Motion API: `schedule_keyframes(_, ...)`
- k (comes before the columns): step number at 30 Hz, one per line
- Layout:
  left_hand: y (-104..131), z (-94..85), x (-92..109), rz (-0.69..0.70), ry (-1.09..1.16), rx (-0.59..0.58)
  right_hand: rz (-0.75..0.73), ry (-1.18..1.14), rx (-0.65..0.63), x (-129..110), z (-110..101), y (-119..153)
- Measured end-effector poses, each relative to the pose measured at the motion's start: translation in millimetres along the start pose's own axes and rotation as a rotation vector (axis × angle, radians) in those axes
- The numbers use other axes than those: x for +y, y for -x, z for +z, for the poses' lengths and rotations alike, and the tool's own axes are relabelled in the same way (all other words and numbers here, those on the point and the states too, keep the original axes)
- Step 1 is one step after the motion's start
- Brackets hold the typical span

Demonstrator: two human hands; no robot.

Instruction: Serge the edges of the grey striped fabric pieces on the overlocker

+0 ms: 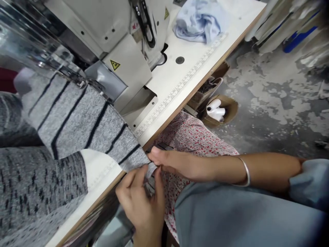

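Note:
A grey knit fabric piece with dark stripes (95,116) runs from under the presser foot of a sewing machine (128,65) over the table's front edge. At its near end my left hand (144,199), coming from the bottom, pinches the cloth between thumb and fingers. My right hand (180,164), with a bangle (246,173) on the wrist, grips the same end close beside it. Both sets of fingertips almost meet, and part of the fabric's end is hidden by them. The far end of the piece lies beneath the machine's metal parts.
More speckled grey fabric (38,188) is heaped at the left of the white table (164,116), which has a printed ruler along its edge. A light blue cloth (199,22) lies crumpled at the back. Below, a carton (231,109) holds white thread cones (217,111) on the floor.

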State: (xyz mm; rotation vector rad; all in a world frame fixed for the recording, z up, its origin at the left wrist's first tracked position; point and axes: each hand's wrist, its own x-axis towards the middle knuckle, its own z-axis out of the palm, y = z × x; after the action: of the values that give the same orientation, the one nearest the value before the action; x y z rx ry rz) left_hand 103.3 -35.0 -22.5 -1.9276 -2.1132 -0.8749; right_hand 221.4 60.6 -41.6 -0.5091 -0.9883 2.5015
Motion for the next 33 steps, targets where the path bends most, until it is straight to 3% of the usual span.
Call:
schedule_keyframes(4,4,-1.5,-3,0.067,0.014,0.034,-0.025,0.026,-0.020,-12,2,9)
schedule_keyframes(6,6,-3.2,-1,-0.018,0.124,0.061,-0.030,0.056,-0.054,-17,3,9)
schedule_keyframes(9,5,-4.2,5,-0.255,0.332,0.057,-0.020,0.055,-0.006,-18,3,4)
schedule_keyframes(11,4,-3.2,9,-0.342,0.412,0.026,0.004,-0.004,0.013,-14,4,0)
schedule_keyframes(15,4,-0.1,12,-0.362,0.455,0.018,0.020,-0.084,-0.040,-4,4,-3)
schedule_keyframes(18,5,-1.5,12,-0.373,0.463,0.048,-0.032,0.030,0.004,1,2,-1)
schedule_keyframes(21,5,-6.2,8,-0.196,0.300,0.118,-0.081,0.099,0.051,1,2,4)
schedule_keyframes(23,4,-9.7,2,0.048,0.165,0.053,-0.095,-0.004,-0.006,-1,5,9)
schedule_keyframes(25,2,-13.7,-4,0.219,0.144,-0.086,-0.100,-0.112,-0.073,-5,8,13)
schedule_keyframes(27,-2,-19.4,-8,0.258,0.187,-0.162,-0.100,-0.137,-0.094,-9,10,16)
schedule_keyframes(30,-9,-30.8,-11,0.257,0.201,-0.139,-0.094,-0.059,-0.061,-14,11,19)
schedule_keyframes(33,-12,-36.8,-11,0.404,0.091,-0.110,-0.099,0.011,-0.057,-18,11,25)
